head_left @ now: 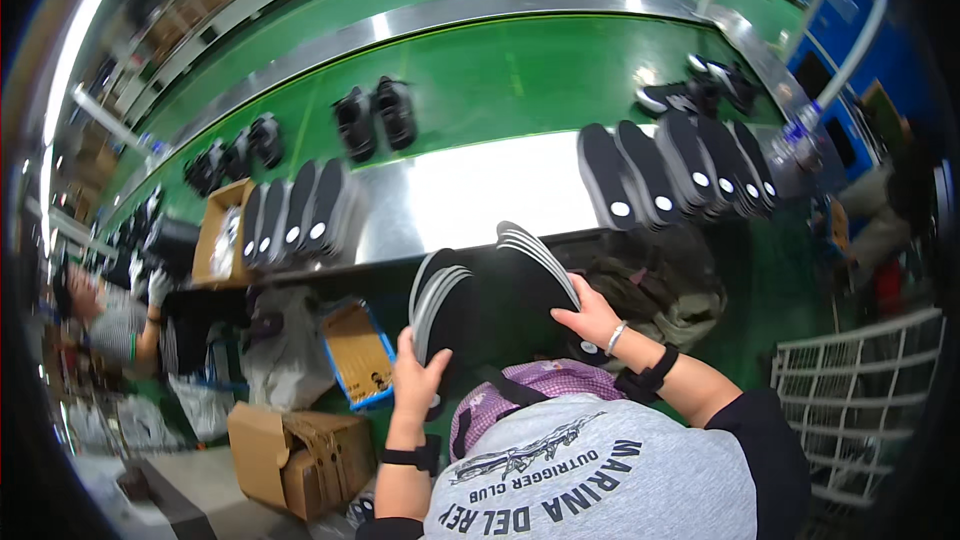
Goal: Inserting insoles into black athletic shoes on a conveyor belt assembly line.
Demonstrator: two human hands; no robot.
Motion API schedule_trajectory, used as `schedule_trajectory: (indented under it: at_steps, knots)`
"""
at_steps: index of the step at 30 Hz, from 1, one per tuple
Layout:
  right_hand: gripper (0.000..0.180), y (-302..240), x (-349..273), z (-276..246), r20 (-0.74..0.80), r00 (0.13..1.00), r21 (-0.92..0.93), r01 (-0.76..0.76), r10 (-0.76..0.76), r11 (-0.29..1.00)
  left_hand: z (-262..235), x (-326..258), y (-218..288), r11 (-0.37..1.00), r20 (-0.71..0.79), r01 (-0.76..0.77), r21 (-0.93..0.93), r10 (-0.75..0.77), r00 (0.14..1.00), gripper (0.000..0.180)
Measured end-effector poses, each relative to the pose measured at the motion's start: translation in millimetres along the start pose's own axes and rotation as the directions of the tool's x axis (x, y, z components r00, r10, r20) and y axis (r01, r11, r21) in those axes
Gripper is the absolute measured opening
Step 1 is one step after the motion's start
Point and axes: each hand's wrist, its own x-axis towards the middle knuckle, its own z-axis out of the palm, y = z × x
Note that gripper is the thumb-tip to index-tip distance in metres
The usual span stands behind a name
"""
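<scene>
My left hand grips one fanned stack of black insoles from below, and my right hand is closed on a second fanned stack, both held up just in front of the steel counter. On that counter, insoles lie in overlapping rows to the left and to the right. Pairs of black shoes ride the green belt beyond, and an open cardboard box sits on the floor at my left.

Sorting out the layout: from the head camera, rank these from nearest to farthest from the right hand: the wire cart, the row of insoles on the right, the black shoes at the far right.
1. Row of insoles on the right, above the right hand on the steel ledge.
2. Wire cart, lower right.
3. Black shoes, far right on the green belt.
</scene>
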Motion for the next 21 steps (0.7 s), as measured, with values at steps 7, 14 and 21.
schedule_trajectory:
  at_steps: [7,14,21]
  knots:
    - [0.056,4.4,26.2,-21.5,-0.268,0.959,-0.189,-0.152,0.098,0.970,15.1,121.9,15.4,0.845,0.003,-0.284,0.454,0.317,0.948,0.056]
    - [0.041,-29.0,106.2,-12.3,-0.435,0.900,-0.431,-0.192,-0.017,0.882,22.5,231.9,20.2,0.794,0.060,-0.444,0.417,0.463,0.884,0.058]
    - [0.042,-5.4,204.8,24.8,-0.392,0.904,-0.594,-0.392,0.173,0.702,25.6,293.2,-39.3,0.698,0.308,-0.482,0.530,0.371,0.876,0.056]
